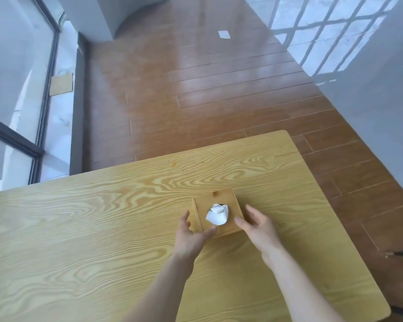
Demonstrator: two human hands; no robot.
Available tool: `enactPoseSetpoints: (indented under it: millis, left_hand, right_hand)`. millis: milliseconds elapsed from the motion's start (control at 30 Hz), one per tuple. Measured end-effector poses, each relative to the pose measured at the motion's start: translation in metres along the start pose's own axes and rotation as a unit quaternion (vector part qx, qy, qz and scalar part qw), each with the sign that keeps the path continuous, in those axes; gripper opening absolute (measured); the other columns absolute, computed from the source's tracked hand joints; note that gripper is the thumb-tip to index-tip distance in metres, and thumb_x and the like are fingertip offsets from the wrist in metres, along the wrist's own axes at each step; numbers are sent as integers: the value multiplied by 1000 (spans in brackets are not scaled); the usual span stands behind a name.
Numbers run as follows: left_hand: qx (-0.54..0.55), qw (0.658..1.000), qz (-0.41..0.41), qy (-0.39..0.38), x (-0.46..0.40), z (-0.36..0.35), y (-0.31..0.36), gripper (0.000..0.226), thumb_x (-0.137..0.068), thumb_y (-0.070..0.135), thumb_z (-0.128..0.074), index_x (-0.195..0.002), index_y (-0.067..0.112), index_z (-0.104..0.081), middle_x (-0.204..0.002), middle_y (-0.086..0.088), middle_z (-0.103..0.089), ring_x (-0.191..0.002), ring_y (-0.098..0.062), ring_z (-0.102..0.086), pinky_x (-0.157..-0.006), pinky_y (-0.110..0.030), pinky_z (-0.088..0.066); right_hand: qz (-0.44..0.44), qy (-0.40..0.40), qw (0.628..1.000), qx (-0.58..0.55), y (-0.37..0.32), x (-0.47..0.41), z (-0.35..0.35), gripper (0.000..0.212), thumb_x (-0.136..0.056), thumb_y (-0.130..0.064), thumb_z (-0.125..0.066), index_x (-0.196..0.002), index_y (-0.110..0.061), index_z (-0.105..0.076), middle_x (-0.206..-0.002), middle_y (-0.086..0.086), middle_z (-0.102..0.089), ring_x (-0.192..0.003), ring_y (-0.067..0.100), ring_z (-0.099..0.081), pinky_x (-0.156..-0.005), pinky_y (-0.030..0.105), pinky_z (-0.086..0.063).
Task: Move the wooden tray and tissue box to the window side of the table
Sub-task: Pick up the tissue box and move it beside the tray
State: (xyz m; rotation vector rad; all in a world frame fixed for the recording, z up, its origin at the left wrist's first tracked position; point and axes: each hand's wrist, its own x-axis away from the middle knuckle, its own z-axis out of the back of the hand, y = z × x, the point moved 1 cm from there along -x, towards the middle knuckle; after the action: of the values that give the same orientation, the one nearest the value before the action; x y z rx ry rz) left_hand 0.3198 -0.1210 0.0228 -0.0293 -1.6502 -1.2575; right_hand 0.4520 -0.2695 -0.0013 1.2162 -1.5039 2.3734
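Note:
A small square wooden tissue box (pixel 221 201) stands on the light wooden table (pixel 79 228), right of the table's middle. A white tissue (pixel 217 214) sticks up from its top. My left hand (pixel 192 238) grips the box's near left corner, thumb on the top edge. My right hand (pixel 257 225) holds the box's right side, fingers against the wall. No wooden tray is in view.
A glass window with a dark frame (pixel 16 140) runs along the left, beyond the table's left end. Brown plank floor (pixel 196 89) lies past the far edge. A white scrap (pixel 224 34) lies on the floor. The table's right edge (pixel 335 217) is near the box.

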Motion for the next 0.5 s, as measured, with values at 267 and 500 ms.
enactPoseSetpoints:
  millis: [267, 500]
  left_hand:
    - [5, 1000, 19, -11, -14, -9, -4, 102, -72, 12, -87, -153, 31, -28, -150, -2, -43, -129, -23, -51, -96, -34, -44]
    - [20, 1000, 20, -4, -15, -8, -2, 99, -70, 7, -87, -150, 29, -34, -141, -1, -51, -117, -20, -59, -91, -34, -49]
  right_hand:
    - [6, -24, 1000, -1, -3, -5, -1, 41, -89, -14, -77, -127, -29, -70, -107, -19, -74, -92, -17, -66, -76, 13, -48]
    - [21, -20, 999, 21, -8, 1, -7, 30, -90, -16, -75, -107, -41, -71, -106, -15, -78, -105, 2, -69, -81, 20, -50]
